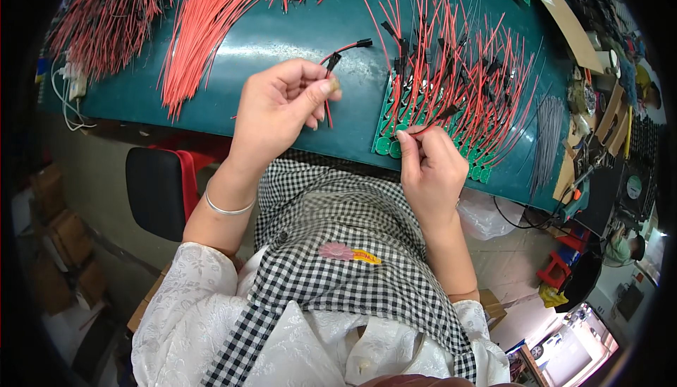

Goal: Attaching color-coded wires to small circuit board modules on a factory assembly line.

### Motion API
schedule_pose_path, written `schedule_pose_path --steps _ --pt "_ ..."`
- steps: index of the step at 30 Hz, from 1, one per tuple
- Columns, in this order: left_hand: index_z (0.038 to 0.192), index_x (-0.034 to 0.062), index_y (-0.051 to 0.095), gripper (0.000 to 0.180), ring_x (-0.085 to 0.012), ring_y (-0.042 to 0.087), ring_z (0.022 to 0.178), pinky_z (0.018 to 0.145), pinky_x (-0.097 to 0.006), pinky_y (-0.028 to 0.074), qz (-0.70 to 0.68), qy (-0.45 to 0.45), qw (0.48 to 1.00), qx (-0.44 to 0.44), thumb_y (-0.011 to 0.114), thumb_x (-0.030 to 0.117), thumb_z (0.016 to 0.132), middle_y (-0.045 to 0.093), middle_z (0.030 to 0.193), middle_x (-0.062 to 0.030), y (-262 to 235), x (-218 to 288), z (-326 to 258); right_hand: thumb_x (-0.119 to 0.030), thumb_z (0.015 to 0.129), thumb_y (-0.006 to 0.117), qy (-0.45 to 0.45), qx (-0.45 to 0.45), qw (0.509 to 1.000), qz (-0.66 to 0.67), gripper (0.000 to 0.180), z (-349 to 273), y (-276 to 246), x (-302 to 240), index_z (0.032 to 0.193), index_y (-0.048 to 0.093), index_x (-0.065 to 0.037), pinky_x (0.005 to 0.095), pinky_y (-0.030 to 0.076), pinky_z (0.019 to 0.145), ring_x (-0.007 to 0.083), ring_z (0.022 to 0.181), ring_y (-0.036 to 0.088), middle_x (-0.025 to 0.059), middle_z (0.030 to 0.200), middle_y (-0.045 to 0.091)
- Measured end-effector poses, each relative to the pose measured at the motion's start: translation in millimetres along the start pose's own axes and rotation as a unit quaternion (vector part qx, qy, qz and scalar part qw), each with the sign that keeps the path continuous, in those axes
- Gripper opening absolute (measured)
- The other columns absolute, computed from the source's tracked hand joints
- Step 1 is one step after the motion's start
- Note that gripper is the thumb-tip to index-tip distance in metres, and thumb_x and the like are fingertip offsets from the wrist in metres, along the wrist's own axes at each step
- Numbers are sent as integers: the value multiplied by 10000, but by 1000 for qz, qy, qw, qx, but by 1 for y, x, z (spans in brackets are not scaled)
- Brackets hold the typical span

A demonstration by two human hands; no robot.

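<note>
Over the green table, my left hand (285, 105) is closed in a pinch on red-and-black wire leads (328, 59) with black plug connectors. Their connector ends stick out above my fingers, and a bit of red wire hangs below. My right hand (434, 165) pinches another wire lead (423, 131), whose black connector (448, 112) points up and to the right. The right fingertips are at the near edge of a panel of round green circuit boards (383, 146). Many red and black wires (451, 62) with black connectors stand up from that panel and hide most of it.
A bundle of plain red wires (194, 45) lies on the table (282, 41) at left, beside a darker heap of red-and-black wires (113, 16). Grey wires (546, 140) lie at right, near a cardboard piece (568, 27). A chair (155, 193) stands below the table.
</note>
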State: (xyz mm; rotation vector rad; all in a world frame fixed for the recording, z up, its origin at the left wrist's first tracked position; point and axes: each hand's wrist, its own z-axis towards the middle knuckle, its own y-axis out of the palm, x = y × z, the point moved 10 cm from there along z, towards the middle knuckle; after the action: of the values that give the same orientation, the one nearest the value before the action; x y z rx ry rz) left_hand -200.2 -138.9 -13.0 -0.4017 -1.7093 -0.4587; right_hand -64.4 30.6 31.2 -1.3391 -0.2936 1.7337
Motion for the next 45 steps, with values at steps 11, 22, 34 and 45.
schedule_pose_path --steps 11,22,34,45 --pt "951 -48 670 51 -100 683 736 647 -218 549 -105 -37 987 -119 668 2 946 731 880 -118 60 -4 -38 -15 839 772 130 -28 973 191 111 -4 1 12 892 674 -5 252 465 502 113 598 599 59 783 643" --pt "937 -10 745 82 -76 672 684 594 -242 524 111 10 977 -179 761 40 875 740 800 -64 98 -4 -53 -10 941 682 233 -71 879 410 64 -23 -9 23 992 698 25 188 449 492 68 631 597 30 779 637" --pt "851 -9 659 170 -110 409 559 515 -281 353 475 195 847 136 811 13 778 568 736 -35 -19 65 -31 71 879 714 262 24 923 282 86 -31 -19 65 965 712 68 204 539 535 109 659 669 105 890 700" --pt "874 -27 625 188 -88 375 591 534 -247 353 467 131 867 119 795 -13 797 527 747 -27 -35 35 -28 58 883 715 231 12 941 248 67 -26 -20 61 950 715 61 209 559 559 98 651 657 97 872 698"
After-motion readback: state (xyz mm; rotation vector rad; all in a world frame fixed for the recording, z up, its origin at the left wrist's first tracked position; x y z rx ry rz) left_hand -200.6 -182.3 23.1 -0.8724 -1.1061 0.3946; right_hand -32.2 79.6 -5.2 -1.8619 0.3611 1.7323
